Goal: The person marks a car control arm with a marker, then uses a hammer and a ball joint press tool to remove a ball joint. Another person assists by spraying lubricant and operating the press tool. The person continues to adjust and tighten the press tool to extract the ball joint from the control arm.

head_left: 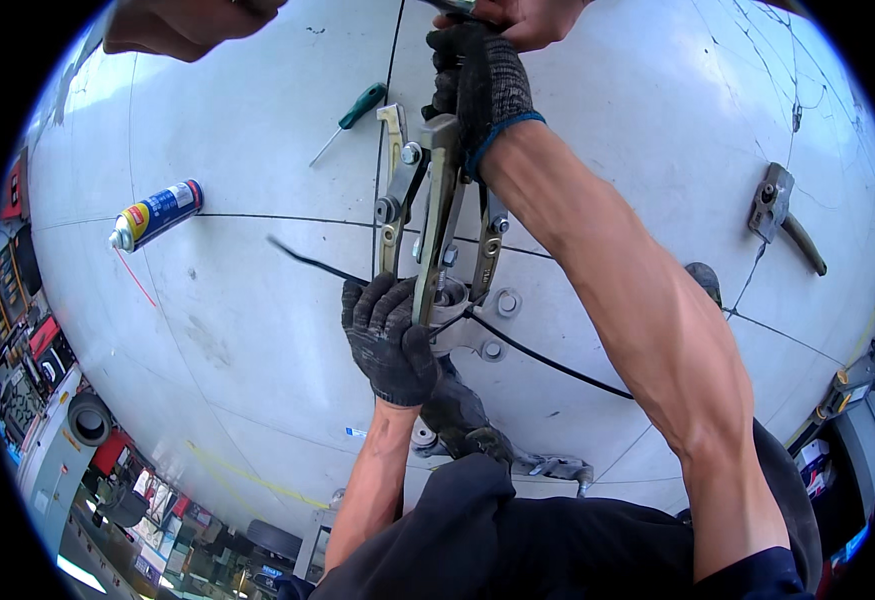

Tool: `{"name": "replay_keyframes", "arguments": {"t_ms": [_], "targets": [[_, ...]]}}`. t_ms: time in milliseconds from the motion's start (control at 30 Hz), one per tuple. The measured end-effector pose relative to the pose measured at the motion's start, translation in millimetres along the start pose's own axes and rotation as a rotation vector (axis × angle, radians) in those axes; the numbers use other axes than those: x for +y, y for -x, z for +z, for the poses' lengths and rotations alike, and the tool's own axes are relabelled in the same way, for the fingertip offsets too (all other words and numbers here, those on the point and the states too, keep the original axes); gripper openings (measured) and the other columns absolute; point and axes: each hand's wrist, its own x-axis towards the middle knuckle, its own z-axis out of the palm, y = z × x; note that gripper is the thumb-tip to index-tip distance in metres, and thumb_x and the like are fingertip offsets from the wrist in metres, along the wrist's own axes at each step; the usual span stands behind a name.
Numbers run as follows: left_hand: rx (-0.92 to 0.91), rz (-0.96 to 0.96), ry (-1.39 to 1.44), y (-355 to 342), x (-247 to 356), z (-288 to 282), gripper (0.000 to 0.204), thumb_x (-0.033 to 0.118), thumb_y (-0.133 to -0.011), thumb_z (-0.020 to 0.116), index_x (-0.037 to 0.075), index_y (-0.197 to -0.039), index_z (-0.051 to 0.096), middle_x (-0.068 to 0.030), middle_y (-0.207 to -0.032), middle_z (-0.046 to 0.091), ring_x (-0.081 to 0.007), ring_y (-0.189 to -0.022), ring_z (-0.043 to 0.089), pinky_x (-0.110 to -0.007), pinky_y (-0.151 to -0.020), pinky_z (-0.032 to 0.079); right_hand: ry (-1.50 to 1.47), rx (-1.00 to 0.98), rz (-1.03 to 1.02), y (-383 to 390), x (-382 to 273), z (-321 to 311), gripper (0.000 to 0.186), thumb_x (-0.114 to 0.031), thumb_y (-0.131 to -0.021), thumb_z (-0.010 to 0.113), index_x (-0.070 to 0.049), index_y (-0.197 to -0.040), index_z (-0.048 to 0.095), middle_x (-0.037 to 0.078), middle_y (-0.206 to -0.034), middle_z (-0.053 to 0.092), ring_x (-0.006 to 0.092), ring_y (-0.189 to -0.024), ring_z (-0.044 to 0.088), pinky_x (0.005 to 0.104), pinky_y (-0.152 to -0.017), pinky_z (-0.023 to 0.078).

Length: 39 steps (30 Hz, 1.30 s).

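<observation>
A three-legged jaw puller (439,180) stands over a metal car part (467,340) with bolt holes and a black cable (547,366). My left hand (392,340), in a dark work glove, is closed round the lower end of the puller's front leg, beside the metal part. My right hand (477,85), gloved with a blue cuff, is closed at the puller's top; what its fingers grip is hidden. Just beyond it, another person's bare hand (527,20) holds a dark tool (452,6), only partly in view. That person's other hand (187,25) is at the upper left.
A green-handled screwdriver (359,108) lies on the pale floor (257,290) left of the puller. Further left lies a blue and yellow spray can (157,214) with a red straw. A hammer (779,212) lies at the right. Shelves and a tyre (89,418) line the left edge.
</observation>
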Motion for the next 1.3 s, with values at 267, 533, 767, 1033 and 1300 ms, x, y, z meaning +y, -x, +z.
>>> {"name": "replay_keyframes", "arguments": {"t_ms": [267, 533, 767, 1033, 1300], "targets": [[-0.093, -0.14, 0.06, 8.3, -4.8, -12.8, 0.043, 0.037, -0.109, 0.046, 0.001, -0.125, 0.064, -0.0191, -0.132, 0.061, -0.0405, -0.13, 0.053, -0.053, -0.114, 0.038, -0.075, -0.064, 0.192, -28.4, 7.3, -24.2, 0.027, -0.036, -0.092, 0.065, -0.026, -0.07, 0.053, -0.009, -0.05, 0.037, 0.0119, -0.035, 0.034, 0.0302, -0.035, 0.03], [-0.246, -0.476, 0.346, 62.8, -14.3, -36.1, 0.068, -0.001, -0.077, 0.086, 0.002, -0.137, 0.054, -0.0152, -0.13, 0.054, -0.0255, -0.101, 0.068, -0.036, -0.085, 0.061, 0.088, -0.12, 0.174, -35.6, 6.4, -9.8, 0.027, -0.032, -0.091, 0.065, -0.025, -0.069, 0.051, -0.008, -0.051, 0.04, 0.0114, -0.036, 0.037, 0.0306, -0.037, 0.034], [-0.265, -0.632, 0.331, 55.8, -2.6, -41.9, 0.027, 0.001, -0.085, 0.075, 0.0, -0.112, 0.069, -0.0178, -0.104, 0.068, -0.0303, -0.091, 0.07, -0.04, -0.078, 0.058, 0.211, -0.067, 0.126, -47.6, 12.5, 0.5, 0.025, -0.028, -0.088, 0.067, -0.023, -0.069, 0.052, -0.008, -0.054, 0.043, 0.0114, -0.037, 0.039, 0.0316, -0.039, 0.037], [-0.278, -0.748, 0.349, 63.8, 24.1, -42.5, 0.028, 0.005, -0.087, 0.076, 0.0, -0.114, 0.07, -0.0168, -0.1, 0.069, -0.0307, -0.086, 0.072, -0.04, -0.077, 0.058, 0.234, -0.019, 0.157, -69.8, 21.4, -3.8, 0.018, -0.023, -0.083, 0.07, -0.021, -0.072, 0.056, -0.004, -0.059, 0.048, 0.0137, -0.045, 0.044, 0.0329, -0.04, 0.037], [-0.38, -0.748, 0.32, 60.4, 15.8, -45.0, 0.035, 0.003, -0.088, 0.079, -0.002, -0.119, 0.065, -0.0112, -0.097, 0.076, -0.0152, -0.084, 0.072, -0.031, -0.078, 0.058, 0.28, -0.007, 0.052, -97.0, 28.5, -11.3, 0.017, -0.024, -0.083, 0.07, -0.019, -0.072, 0.057, -0.001, -0.062, 0.051, 0.0168, -0.049, 0.047, 0.0328, -0.045, 0.037]]}}
